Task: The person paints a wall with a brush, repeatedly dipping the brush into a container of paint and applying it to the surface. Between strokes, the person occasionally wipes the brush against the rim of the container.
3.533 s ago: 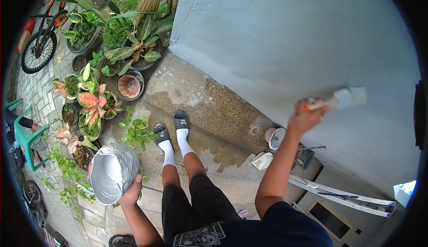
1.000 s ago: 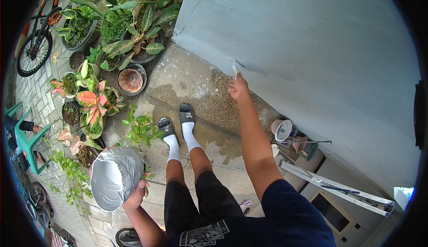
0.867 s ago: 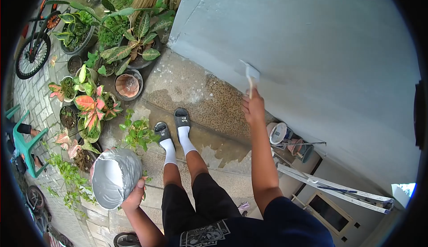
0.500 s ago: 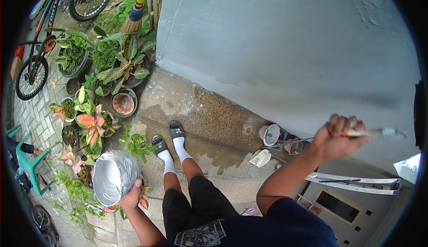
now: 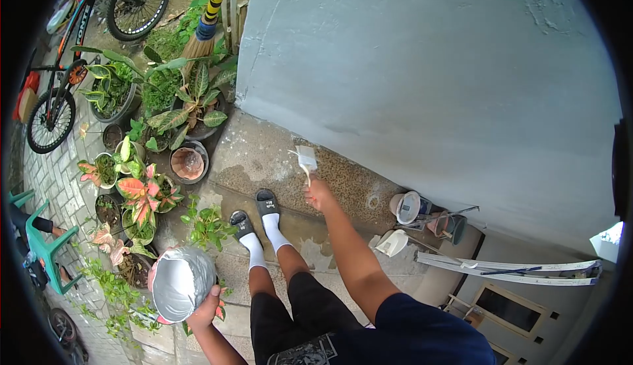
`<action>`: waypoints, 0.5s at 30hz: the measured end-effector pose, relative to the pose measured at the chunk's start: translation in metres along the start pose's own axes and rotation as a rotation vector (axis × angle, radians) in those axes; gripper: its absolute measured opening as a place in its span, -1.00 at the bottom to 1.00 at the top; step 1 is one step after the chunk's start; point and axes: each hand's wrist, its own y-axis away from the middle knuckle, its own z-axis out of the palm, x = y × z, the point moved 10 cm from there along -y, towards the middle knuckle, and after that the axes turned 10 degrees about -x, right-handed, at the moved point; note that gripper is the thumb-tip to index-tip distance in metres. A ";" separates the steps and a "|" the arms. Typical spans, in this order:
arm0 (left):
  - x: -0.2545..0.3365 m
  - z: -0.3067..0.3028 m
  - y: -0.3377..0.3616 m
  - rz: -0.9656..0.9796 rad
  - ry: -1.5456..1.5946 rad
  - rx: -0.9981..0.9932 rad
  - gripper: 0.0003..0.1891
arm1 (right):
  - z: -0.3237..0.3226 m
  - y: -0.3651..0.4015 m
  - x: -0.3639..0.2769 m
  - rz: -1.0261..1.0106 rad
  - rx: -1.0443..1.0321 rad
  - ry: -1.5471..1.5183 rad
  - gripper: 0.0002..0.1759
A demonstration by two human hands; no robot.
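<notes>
My left hand (image 5: pixel 207 307) grips the edge of a paint tub (image 5: pixel 200 274) smeared with grey-white paint; white paint shows inside. The tub is tilted with its mouth toward me, at lower left. Out in front of my body, my right hand (image 5: pixel 320 195) is closed around the handle of a paintbrush (image 5: pixel 306 158), whose pale, wide head points away from me over the speckled ground. The brush is apart from both the tub and the grey-blue wall (image 5: pixel 422 55).
Potted plants (image 5: pixel 142 197) line the left side, with a bicycle (image 5: pixel 72 42) beyond. A broom (image 5: pixel 201 38) stands behind them. A green chair (image 5: pixel 46 249) and part of a person are at far left. Buckets (image 5: pixel 408 207) and a white scoop-like container (image 5: pixel 392 242) sit by the wall's foot.
My right hand has swung the paintbrush from near the wall at right to the middle, low over the ground. The left hand still holds the tub; the view has shifted slightly.
</notes>
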 end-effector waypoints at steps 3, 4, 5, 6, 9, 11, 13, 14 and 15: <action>0.001 0.002 0.000 -0.200 0.062 0.025 -0.24 | 0.017 0.063 -0.034 -0.135 -0.128 -0.067 -0.62; 0.007 0.005 -0.002 -0.175 0.075 0.023 -0.24 | 0.025 0.078 -0.052 -0.183 -0.173 -0.036 -0.63; 0.017 0.002 0.001 -0.081 0.099 0.065 -0.25 | 0.013 0.094 -0.073 -0.247 -0.063 -0.048 -0.62; 0.030 -0.002 0.004 0.008 0.120 0.107 -0.26 | 0.008 0.116 -0.103 -0.357 -0.052 -0.103 -0.64; 0.056 -0.006 0.007 0.060 0.093 0.089 -0.23 | -0.004 0.201 -0.184 -0.535 -0.071 -0.101 -0.69; 0.069 -0.015 0.008 0.250 0.156 0.149 -0.12 | 0.005 0.260 -0.205 -0.563 -0.048 0.002 -0.72; 0.114 -0.021 0.015 0.192 0.092 0.106 -0.05 | 0.021 0.333 -0.223 -0.637 -0.091 -0.013 -0.72; 0.131 -0.027 0.020 0.253 0.086 0.120 -0.04 | 0.027 0.372 -0.233 -0.687 -0.115 -0.027 -0.72; 0.150 -0.035 0.027 0.287 0.078 0.136 -0.04 | 0.033 0.409 -0.244 -0.733 -0.134 -0.004 -0.71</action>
